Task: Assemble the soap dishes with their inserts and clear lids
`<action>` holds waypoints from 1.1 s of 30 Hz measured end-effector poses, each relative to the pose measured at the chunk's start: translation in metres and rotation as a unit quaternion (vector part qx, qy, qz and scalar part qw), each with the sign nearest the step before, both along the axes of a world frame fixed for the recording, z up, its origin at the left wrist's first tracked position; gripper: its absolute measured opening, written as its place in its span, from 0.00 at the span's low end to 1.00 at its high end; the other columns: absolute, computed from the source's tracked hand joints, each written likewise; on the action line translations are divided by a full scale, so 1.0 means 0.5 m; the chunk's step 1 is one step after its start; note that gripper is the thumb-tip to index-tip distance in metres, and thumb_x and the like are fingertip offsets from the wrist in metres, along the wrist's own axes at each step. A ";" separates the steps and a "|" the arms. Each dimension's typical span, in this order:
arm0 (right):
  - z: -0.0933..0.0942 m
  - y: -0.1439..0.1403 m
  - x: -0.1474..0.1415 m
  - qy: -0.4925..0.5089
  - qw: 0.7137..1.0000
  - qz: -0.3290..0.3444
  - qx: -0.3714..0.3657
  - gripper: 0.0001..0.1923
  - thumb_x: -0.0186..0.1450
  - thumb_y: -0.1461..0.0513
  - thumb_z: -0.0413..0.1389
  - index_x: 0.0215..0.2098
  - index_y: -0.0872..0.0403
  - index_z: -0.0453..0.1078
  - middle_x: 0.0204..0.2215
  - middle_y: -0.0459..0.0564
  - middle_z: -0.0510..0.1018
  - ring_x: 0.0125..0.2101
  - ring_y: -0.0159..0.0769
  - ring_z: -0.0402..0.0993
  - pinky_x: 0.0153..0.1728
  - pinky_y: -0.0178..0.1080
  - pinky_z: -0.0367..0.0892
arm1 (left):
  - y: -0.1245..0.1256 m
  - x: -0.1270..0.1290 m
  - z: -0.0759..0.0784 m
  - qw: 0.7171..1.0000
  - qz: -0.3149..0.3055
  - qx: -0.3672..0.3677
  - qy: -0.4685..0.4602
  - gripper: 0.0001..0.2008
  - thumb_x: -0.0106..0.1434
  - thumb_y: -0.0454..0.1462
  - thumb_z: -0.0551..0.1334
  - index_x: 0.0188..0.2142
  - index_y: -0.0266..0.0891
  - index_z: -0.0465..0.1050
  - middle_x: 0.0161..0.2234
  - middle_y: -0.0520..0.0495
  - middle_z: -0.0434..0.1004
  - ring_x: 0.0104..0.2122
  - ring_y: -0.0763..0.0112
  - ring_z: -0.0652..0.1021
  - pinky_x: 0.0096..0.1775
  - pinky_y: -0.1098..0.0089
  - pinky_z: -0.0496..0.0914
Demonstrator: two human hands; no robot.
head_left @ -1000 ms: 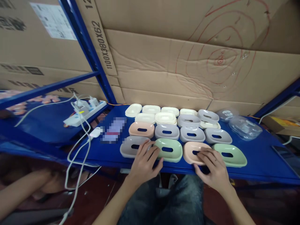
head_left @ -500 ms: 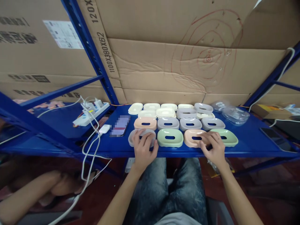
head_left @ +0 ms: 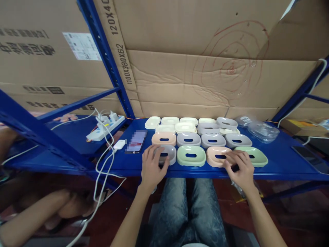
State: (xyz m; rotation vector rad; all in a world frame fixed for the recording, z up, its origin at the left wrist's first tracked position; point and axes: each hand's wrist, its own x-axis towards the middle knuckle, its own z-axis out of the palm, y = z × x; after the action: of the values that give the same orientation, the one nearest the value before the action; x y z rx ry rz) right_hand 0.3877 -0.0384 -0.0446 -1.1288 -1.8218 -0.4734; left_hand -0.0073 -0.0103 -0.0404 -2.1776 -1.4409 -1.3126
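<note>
Soap dishes in grey, pink, green and cream stand in rows on a blue shelf point(head_left: 280, 161). My left hand point(head_left: 151, 166) lies over the left part of a grey soap dish point(head_left: 169, 153) at the left end of the front row, fingers curled on it. To its right sit a green dish point(head_left: 191, 155) and a pink dish point(head_left: 217, 156). My right hand point(head_left: 240, 168) rests with fingers spread at the gap between the pink dish and another green dish point(head_left: 254, 156), touching both edges.
Clear plastic lids point(head_left: 266, 130) lie at the back right, a dark phone point(head_left: 309, 157) further right. A phone point(head_left: 136, 141), a white charger point(head_left: 119, 144) and a power strip point(head_left: 105, 127) with cables sit left. Cardboard boxes point(head_left: 192, 79) wall the back. Another person's arm point(head_left: 28, 214) is lower left.
My head has pulled back and tilted, so the shelf looks smaller. My left hand slid left off the green dish onto the grey one. My right hand shifted from the pink dish toward the green one.
</note>
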 end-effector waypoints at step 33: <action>0.057 -0.045 -0.276 -0.026 0.982 0.184 -0.009 0.25 0.67 0.71 0.63 0.61 0.52 0.75 0.53 0.59 0.82 0.58 0.56 0.76 0.59 0.62 0.75 | 0.031 -0.075 0.110 0.990 0.014 0.037 -0.136 0.10 0.73 0.36 0.60 0.50 0.43 0.78 0.52 0.43 0.84 0.56 0.53 0.81 0.60 0.49 0.75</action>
State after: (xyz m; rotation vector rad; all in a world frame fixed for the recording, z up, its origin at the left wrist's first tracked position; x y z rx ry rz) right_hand 0.2498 -0.0611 -0.0161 -0.7694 -2.0280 -0.2709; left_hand -0.0448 0.0053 0.0146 -1.9848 -1.4824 -1.6777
